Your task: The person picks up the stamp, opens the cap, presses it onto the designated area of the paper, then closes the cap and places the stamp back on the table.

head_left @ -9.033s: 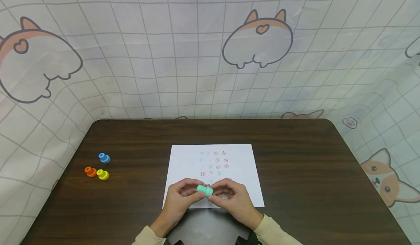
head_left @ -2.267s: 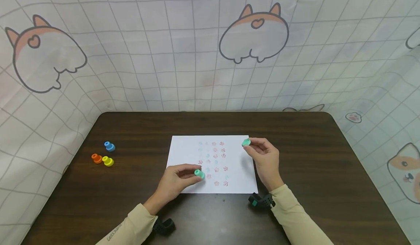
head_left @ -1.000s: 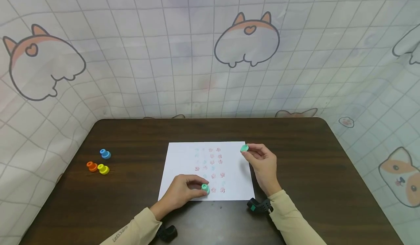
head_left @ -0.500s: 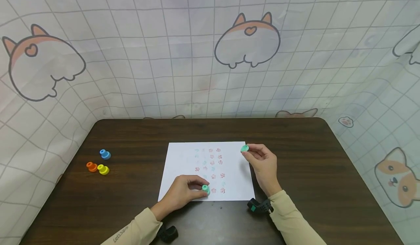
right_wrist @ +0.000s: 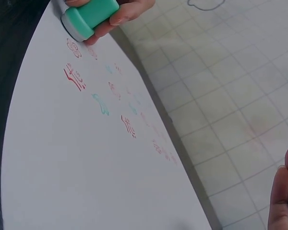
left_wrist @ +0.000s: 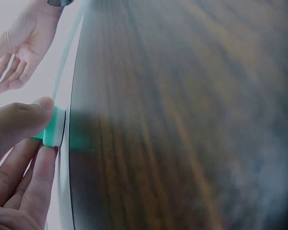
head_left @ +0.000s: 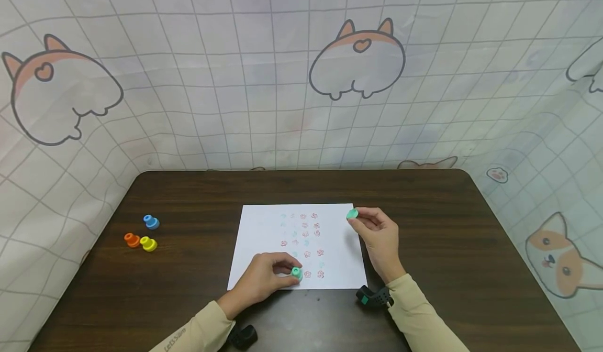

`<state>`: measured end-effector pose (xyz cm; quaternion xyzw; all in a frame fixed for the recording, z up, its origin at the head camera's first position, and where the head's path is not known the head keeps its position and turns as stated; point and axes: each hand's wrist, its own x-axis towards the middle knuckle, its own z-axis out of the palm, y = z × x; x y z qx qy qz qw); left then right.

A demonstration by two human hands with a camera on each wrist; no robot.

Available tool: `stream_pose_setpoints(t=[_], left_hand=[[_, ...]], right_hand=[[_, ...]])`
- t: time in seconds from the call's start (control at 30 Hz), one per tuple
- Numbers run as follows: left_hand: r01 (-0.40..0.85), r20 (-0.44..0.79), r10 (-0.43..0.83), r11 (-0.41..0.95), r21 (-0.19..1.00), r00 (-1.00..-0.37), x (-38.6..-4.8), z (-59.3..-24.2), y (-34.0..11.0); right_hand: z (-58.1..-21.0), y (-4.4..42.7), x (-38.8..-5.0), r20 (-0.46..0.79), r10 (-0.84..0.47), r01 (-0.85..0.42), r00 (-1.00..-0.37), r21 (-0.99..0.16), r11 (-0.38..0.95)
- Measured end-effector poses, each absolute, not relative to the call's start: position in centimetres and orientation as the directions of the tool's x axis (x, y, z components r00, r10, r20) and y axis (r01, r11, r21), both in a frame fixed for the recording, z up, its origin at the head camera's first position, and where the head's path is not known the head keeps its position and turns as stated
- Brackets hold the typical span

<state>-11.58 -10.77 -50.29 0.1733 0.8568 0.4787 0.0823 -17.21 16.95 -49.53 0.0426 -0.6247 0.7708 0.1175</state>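
My left hand [head_left: 263, 277] pinches a green stamp [head_left: 296, 273] between thumb and fingers, near the front edge of a white paper sheet [head_left: 254, 226]. In the right wrist view the stamp [right_wrist: 93, 19] stands with its pale base against the paper, just beside a red flower print [right_wrist: 73, 48]. Over the sheet's right edge, my right hand [head_left: 380, 239] holds the small green cap [head_left: 352, 213] by its fingertips. Rows of red and faint blue-green prints cover the middle of the sheet. What lies under the stamp is hidden.
Left of the paper, on the dark wooden table [head_left: 424, 200], stand a blue stamp [head_left: 151, 221], an orange stamp [head_left: 132, 240] and a yellow stamp [head_left: 148, 244]. A patterned curtain [head_left: 212, 79] hangs behind and beside the table.
Nine seconds ago both hands held the capped stamp together; the cap is now off, in the right hand. The left hand has brought the stamp to the sheet's front edge. Lately both hands barely move.
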Motion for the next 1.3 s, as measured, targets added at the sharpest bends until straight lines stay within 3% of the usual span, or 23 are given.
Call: stream_pose_setpoints(t=[0.57, 1.3], left_hand=[[0.290, 0.045, 0.400, 0.578, 0.763, -0.915, -11.6, -49.2, -10.2], [0.316, 0.072, 0.405, 0.577, 0.753, -0.911, -11.6, -49.3, -10.2]], right_hand=[[-49.6, 17.0, -17.2, 0.204, 0.111, -0.220, -0.973, -0.962, -0.162], [-49.4, 16.9, -17.5, 0.198, 0.129, -0.218, -0.972, -0.961, -0.170]])
